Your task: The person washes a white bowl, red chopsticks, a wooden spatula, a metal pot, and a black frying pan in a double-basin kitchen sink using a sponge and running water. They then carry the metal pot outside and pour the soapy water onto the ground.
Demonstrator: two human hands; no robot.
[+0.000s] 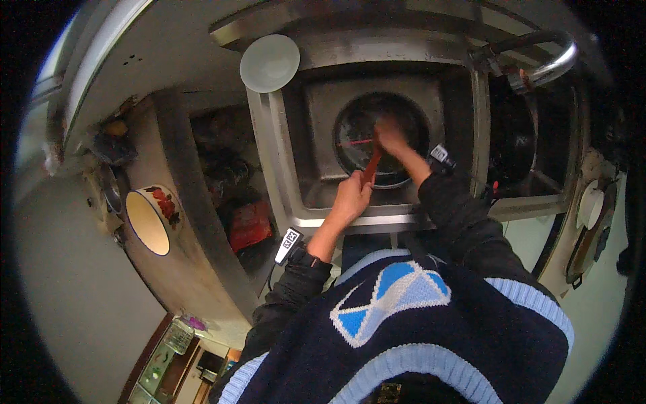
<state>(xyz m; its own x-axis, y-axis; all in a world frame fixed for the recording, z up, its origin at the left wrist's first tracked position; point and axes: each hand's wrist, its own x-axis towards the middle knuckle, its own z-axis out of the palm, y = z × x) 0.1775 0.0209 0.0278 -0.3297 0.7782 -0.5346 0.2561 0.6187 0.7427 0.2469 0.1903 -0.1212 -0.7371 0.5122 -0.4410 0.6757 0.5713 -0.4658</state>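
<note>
A dark round pan or basin sits in the left bowl of a steel sink, with a wet sheen inside. My left hand is closed around the lower end of a long, narrow reddish-brown piece, whose kind I cannot make out. It slants up over the pan toward my right hand. That hand is smeared by motion at the piece's upper end, so its fingers cannot be read. A thin pink-red strip shows inside the pan, left of my right hand.
On the sink's back left corner stands a pale bowl. A curved metal faucet rises at the right, above a second basin holding a dark round vessel. A flowered enamel container is on the left counter, near a red object.
</note>
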